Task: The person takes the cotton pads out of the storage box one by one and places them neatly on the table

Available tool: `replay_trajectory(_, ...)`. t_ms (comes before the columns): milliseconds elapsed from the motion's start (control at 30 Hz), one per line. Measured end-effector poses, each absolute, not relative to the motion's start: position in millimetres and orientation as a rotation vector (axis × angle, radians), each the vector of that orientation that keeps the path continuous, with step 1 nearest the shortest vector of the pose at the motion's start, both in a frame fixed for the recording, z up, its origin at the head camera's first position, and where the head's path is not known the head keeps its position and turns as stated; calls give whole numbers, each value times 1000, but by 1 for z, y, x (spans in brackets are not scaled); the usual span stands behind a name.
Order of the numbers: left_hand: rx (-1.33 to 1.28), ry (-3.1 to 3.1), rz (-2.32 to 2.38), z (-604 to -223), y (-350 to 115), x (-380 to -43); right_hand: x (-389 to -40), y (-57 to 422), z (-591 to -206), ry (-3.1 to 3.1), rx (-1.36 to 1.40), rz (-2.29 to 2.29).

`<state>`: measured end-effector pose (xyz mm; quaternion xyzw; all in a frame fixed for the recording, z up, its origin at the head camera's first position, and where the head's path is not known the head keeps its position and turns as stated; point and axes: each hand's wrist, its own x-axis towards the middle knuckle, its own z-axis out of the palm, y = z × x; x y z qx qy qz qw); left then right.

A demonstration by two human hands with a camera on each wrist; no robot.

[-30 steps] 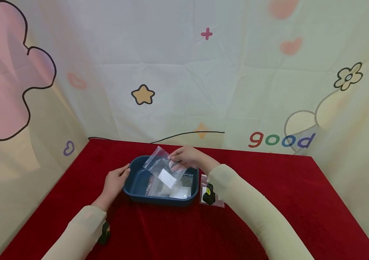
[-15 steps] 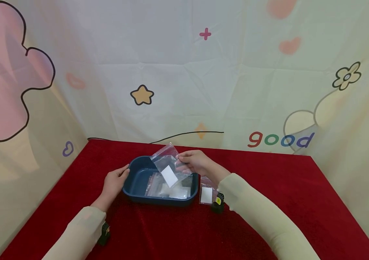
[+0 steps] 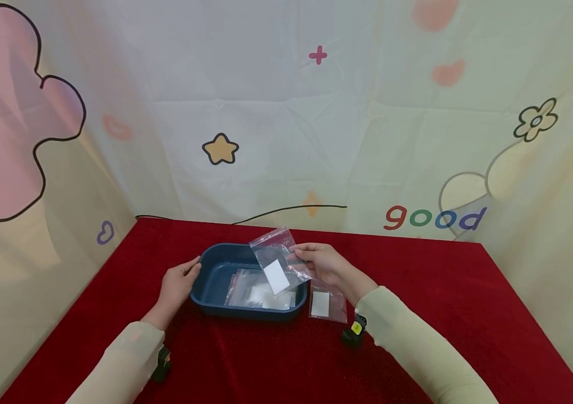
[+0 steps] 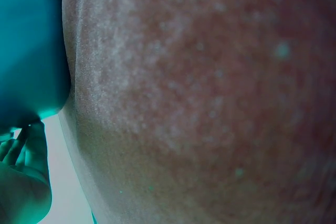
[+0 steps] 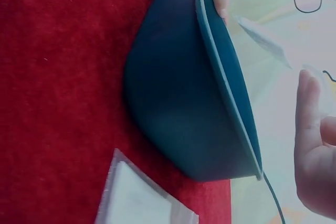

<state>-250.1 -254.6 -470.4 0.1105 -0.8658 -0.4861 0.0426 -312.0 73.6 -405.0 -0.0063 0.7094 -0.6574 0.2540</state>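
My left hand (image 3: pixel 176 287) grips the left rim of a blue plastic basin (image 3: pixel 211 285). Held above the basin's right end is a clear zip-lock bag (image 3: pixel 277 275) with a white card inside, pinched at its right side between the thumb and fingers of my right hand (image 3: pixel 329 266). Several similar bags (image 3: pixel 246 287) lie overlapped inside the basin, toward its front right. Another zip-lock bag (image 3: pixel 320 304) rests flat on the cloth just right of the basin. In the left wrist view, the left hand (image 4: pixel 26 182) shows at the lower left against the basin (image 4: pixel 31 51).
A red velvety cloth (image 3: pixel 266 359) covers the table. Behind it and at both sides hangs a pale printed curtain (image 3: pixel 286 140). Small black devices (image 3: pixel 354 331) are strapped at both wrists.
My right hand has drawn the zip-lock bag up and to the right, away from the other bags. More of the bag on the cloth is uncovered. The left hand stays on the rim.
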Motion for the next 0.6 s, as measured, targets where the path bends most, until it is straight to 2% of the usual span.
replay_trajectory(600,323,-2639,-1489,-472,-255,-251,-286,109,-422,1801,70,-1970)
